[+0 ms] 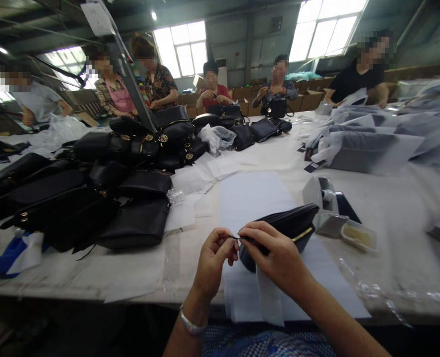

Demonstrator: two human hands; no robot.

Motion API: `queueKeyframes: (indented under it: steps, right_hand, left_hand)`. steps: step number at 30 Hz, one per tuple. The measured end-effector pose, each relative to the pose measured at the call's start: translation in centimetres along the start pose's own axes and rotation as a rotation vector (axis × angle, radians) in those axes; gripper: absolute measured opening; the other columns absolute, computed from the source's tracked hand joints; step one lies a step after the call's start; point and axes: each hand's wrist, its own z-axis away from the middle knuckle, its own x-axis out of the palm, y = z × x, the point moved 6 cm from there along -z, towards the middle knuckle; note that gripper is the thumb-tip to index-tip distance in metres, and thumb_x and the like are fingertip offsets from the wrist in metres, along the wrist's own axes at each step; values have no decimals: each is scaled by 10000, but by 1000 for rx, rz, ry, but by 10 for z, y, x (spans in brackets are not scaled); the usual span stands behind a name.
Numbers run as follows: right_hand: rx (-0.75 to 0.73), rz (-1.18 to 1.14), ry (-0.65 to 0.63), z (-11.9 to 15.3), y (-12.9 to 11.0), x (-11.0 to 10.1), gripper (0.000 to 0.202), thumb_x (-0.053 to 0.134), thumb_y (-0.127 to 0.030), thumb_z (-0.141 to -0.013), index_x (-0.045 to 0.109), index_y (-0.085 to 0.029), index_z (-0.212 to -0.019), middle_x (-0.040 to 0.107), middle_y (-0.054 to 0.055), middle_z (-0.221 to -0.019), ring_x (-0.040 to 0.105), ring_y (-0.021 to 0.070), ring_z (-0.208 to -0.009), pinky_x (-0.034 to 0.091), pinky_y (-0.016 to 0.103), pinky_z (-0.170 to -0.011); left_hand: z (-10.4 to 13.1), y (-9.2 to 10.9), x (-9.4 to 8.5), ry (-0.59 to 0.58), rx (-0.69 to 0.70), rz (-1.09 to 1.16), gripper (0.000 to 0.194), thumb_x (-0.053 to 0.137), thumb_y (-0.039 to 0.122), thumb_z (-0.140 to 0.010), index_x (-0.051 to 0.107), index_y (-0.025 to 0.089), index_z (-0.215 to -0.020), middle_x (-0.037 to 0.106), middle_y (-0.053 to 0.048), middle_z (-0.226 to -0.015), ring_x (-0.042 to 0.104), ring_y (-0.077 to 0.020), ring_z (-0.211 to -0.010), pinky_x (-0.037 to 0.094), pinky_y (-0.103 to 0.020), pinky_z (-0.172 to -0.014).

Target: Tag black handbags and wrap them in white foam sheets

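A black bag with a gold zipper lies on white paper sheets in front of me. My left hand, with a silver bangle at its wrist, pinches one end of a thin black strip just left of the bag. The fingers of my right hand are closed on the strip's other end, and that hand covers part of the bag. Where the strip meets the right fingertips is hard to make out.
Black bags are heaped on the left, near a blue object. Wrapped bags are piled at the right. A grey dispenser and a small tub stand right of the bag. Several people are across the table.
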Motion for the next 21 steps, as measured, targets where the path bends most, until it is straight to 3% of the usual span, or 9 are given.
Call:
queueKeyframes:
  steps: [4, 7, 10, 14, 18, 21]
  right_hand:
    - [10, -52, -225, 4, -4, -12, 496, 665, -146, -838, 565, -292, -1302, 567, 38, -1330, 573, 181, -1179, 482, 297, -1019]
    - [-5, -7, -316, 12, -5, -19, 555, 624, -129, -858, 506, -317, -1366, 446, 34, -1464, 513, 187, -1267, 460, 316, -1059]
    - [-42, 95, -264, 21, -4, -24, 504, 530, -78, -889, 530, -288, -1347, 386, 47, -1511, 482, 202, -1305, 452, 337, -1075]
    - [-74, 212, -135, 39, -2, -27, 476, 481, -84, -925, 516, -268, -1363, 327, 66, -1549, 594, 184, -1166, 512, 312, -1007]
    - [33, 257, -49, 58, 7, -34, 522, 532, -140, -923, 443, -277, -1419, 506, 70, -1429, 588, 216, -1194, 521, 346, -998]
    - [235, 230, -12, 69, 18, -44, 575, 618, -198, -885, 432, -297, -1420, 705, 39, -1128, 690, 219, -1000, 586, 348, -868]
  left_hand:
    - [-5, -2, 2, -62, -119, 347, 437, 633, 188, -878, 526, 209, -1301, 580, 31, -724, 542, -74, -670, 454, -174, -655]
    - [-4, -4, -1, -27, -162, 534, 489, 641, 154, -870, 518, 198, -1341, 631, 1, -837, 603, -93, -812, 497, -199, -771]
    - [-3, -9, -1, 6, -202, 702, 475, 623, 131, -876, 527, 199, -1336, 662, -10, -889, 637, -112, -891, 524, -233, -830]
    - [-4, -14, -4, 84, -222, 801, 431, 529, 106, -920, 524, 204, -1339, 683, -20, -910, 661, -110, -870, 534, -274, -885]
    - [-6, -15, -7, 121, -207, 791, 435, 491, 63, -918, 534, 193, -1330, 662, -18, -895, 650, -88, -807, 542, -224, -828]
    - [-6, -16, -6, 125, -184, 794, 467, 491, 25, -900, 530, 190, -1335, 643, -10, -906, 625, -61, -748, 539, -198, -800]
